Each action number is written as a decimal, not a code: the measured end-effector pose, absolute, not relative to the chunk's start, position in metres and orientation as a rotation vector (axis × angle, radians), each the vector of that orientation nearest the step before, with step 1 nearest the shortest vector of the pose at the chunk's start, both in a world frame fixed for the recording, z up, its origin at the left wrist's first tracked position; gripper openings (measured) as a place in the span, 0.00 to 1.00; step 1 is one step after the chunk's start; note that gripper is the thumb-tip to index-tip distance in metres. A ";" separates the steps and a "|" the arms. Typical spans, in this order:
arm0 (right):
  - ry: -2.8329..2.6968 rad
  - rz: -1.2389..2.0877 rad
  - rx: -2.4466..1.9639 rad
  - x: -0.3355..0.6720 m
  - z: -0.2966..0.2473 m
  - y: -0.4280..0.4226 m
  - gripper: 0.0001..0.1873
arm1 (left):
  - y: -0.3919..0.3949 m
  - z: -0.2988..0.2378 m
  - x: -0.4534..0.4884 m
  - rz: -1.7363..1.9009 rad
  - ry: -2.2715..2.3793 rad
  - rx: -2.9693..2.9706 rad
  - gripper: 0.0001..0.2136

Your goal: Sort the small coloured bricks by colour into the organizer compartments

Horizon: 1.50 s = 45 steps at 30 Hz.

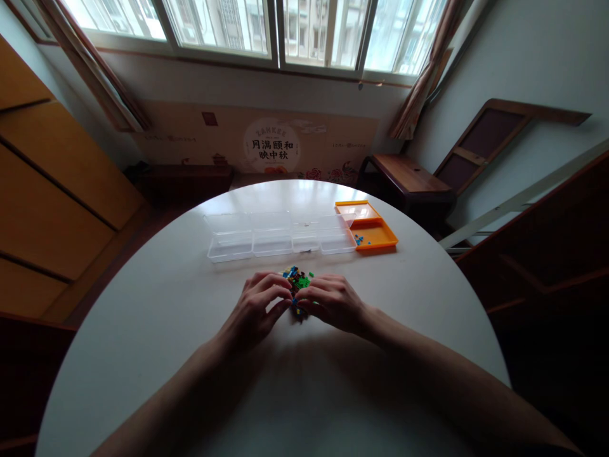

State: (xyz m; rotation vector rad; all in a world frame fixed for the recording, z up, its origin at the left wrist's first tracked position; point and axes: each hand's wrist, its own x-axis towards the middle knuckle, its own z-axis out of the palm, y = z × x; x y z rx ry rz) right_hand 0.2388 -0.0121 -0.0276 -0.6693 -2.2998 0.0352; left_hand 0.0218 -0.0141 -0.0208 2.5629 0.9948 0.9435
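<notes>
Both hands in at the pile of small coloured plastic pieces, which sits mid-desk on the white round desk, between the fingertips; blue, green, dark red and yellowish bits visible, greens bunched toward the right, one green piece just off the edge. Left hand half-curled, thumb and fingers bent in at the pile's left side; right hand likewise from the right, fingertips over the pieces, near the left's. Both partly open; can't tell if either has a piece pinched, fingers cover it. Beyond the pile, a row of four clear plastic boxes, lids tipped up at the back. At the row's right end, orange box open, lid with see-through panel folded back, a few small blue pieces in the tray's left part. Behind the desk: printed cardboard panel under the window, wooden stool to the right.
</notes>
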 end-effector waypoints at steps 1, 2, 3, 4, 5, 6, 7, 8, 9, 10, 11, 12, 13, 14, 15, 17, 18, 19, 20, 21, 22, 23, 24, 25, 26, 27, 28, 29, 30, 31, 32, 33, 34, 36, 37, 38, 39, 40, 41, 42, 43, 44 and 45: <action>-2.298 0.032 -0.670 0.238 -0.027 -0.012 0.08 | -0.014 -0.022 0.022 0.945 0.990 2.562 0.05; -2.297 0.029 -0.670 0.238 -0.027 -0.012 0.08 | -0.015 -0.022 0.022 0.951 0.984 2.563 0.05; -2.300 0.028 -0.673 0.237 -0.027 -0.013 0.09 | -0.015 -0.022 0.022 0.956 0.980 2.564 0.05; -2.307 0.028 -0.679 0.237 -0.027 -0.013 0.09 | -0.015 -0.022 0.023 0.958 0.977 2.564 0.05; -2.316 0.028 -0.687 0.236 -0.027 -0.013 0.09 | -0.016 -0.022 0.023 0.956 0.979 2.561 0.05; -2.323 0.028 -0.696 0.236 -0.027 -0.013 0.10 | -0.016 -0.022 0.023 0.951 0.983 2.558 0.05; -2.329 0.029 -0.701 0.235 -0.027 -0.013 0.10 | -0.016 -0.021 0.023 0.943 0.987 2.554 0.05; -2.331 0.030 -0.706 0.235 -0.027 -0.013 0.10 | -0.016 -0.021 0.023 0.938 0.991 2.550 0.06; -2.326 0.032 -0.713 0.235 -0.027 -0.013 0.10 | -0.017 -0.020 0.023 0.934 0.995 2.547 0.06; -2.314 0.035 -0.723 0.235 -0.027 -0.013 0.10 | -0.017 -0.020 0.023 0.935 0.999 2.545 0.06; -2.297 0.040 -0.732 0.235 -0.028 -0.013 0.10 | -0.017 -0.020 0.023 0.938 1.001 2.544 0.06; -2.278 0.048 -0.743 0.236 -0.028 -0.013 0.10 | -0.016 -0.021 0.023 0.943 1.002 2.545 0.06; -2.258 0.058 -0.756 0.236 -0.029 -0.013 0.10 | -0.016 -0.021 0.023 0.949 1.003 2.548 0.06; -2.243 0.072 -0.772 0.237 -0.029 -0.012 0.10 | -0.016 -0.021 0.023 0.949 1.006 2.554 0.06; -2.231 0.085 -0.793 0.238 -0.030 -0.011 0.09 | -0.016 -0.021 0.023 0.945 1.011 2.561 0.06; -2.202 0.107 -0.845 0.241 -0.030 -0.008 0.09 | -0.016 -0.020 0.022 0.933 1.035 2.581 0.06; -2.176 0.120 -0.877 0.243 -0.030 -0.006 0.09 | -0.016 -0.020 0.022 0.928 1.050 2.596 0.05; -2.140 0.133 -0.913 0.246 -0.030 -0.003 0.09 | -0.016 -0.020 0.021 0.925 1.065 2.615 0.05; -2.094 0.145 -0.956 0.250 -0.030 0.000 0.08 | -0.016 -0.019 0.021 0.923 1.076 2.636 0.05; -2.037 0.150 -1.007 0.255 -0.030 0.004 0.08 | -0.016 -0.019 0.020 0.925 1.082 2.659 0.04; -1.972 0.147 -1.066 0.261 -0.029 0.008 0.08 | -0.015 -0.020 0.019 0.923 1.084 2.680 0.04; -1.901 0.132 -1.133 0.267 -0.029 0.013 0.09 | -0.015 -0.020 0.019 0.922 1.082 2.699 0.04; -1.822 0.108 -1.200 0.275 -0.028 0.018 0.10 | -0.014 -0.020 0.019 0.921 1.081 2.715 0.03; -1.750 0.091 -1.265 0.283 -0.028 0.023 0.11 | -0.014 -0.021 0.018 0.923 1.077 2.728 0.03; -1.676 0.078 -1.327 0.291 -0.028 0.028 0.12 | -0.014 -0.021 0.018 0.926 1.074 2.740 0.03; -1.596 0.069 -1.381 0.300 -0.028 0.033 0.13 | -0.013 -0.021 0.018 0.932 1.074 2.748 0.02; -1.520 0.063 -1.425 0.309 -0.029 0.038 0.14 | -0.013 -0.021 0.018 0.936 1.078 2.752 0.02; -1.454 0.062 -1.463 0.318 -0.031 0.043 0.15 | -0.013 -0.021 0.018 0.944 1.084 2.754 0.02; -1.394 0.062 -1.496 0.326 -0.033 0.047 0.15 | -0.013 -0.021 0.018 0.951 1.094 2.753 0.02; -1.344 0.063 -1.529 0.333 -0.036 0.050 0.16 | -0.013 -0.021 0.019 0.956 1.105 2.751 0.02; -1.308 0.066 -1.560 0.339 -0.039 0.054 0.17 | -0.013 -0.020 0.019 0.960 1.117 2.749 0.02; -1.273 0.071 -1.589 0.344 -0.042 0.056 0.17 | -0.013 -0.020 0.019 0.965 1.125 2.748 0.02; -1.248 0.076 -1.614 0.348 -0.045 0.058 0.18 | -0.013 -0.020 0.019 0.967 1.131 2.747 0.02; -1.216 0.087 -1.646 0.353 -0.050 0.061 0.18 | -0.013 -0.020 0.018 0.976 1.137 2.743 0.02; -1.209 0.091 -1.654 0.354 -0.051 0.062 0.18 | -0.013 -0.020 0.018 0.981 1.142 2.742 0.02; -1.204 0.093 -1.658 0.355 -0.052 0.062 0.18 | -0.013 -0.020 0.018 0.985 1.146 2.740 0.02; -1.201 0.094 -1.661 0.355 -0.052 0.062 0.18 | -0.013 -0.020 0.018 0.988 1.151 2.739 0.02; -1.200 0.094 -1.662 0.355 -0.052 0.062 0.18 | -0.013 -0.020 0.018 0.989 1.153 2.739 0.02; -1.198 0.095 -1.660 0.354 -0.051 0.062 0.18 | -0.013 -0.020 0.018 0.990 1.153 2.739 0.02; -1.196 0.096 -1.656 0.354 -0.051 0.061 0.18 | -0.013 -0.020 0.018 0.990 1.152 2.739 0.02; -1.194 0.098 -1.651 0.353 -0.050 0.061 0.18 | -0.013 -0.020 0.018 0.991 1.152 2.737 0.02; -1.193 0.099 -1.646 0.353 -0.049 0.061 0.17 | -0.013 -0.020 0.018 0.989 1.155 2.734 0.02; -1.191 0.101 -1.642 0.352 -0.049 0.061 0.17 | -0.013 -0.020 0.018 0.988 1.159 2.731 0.02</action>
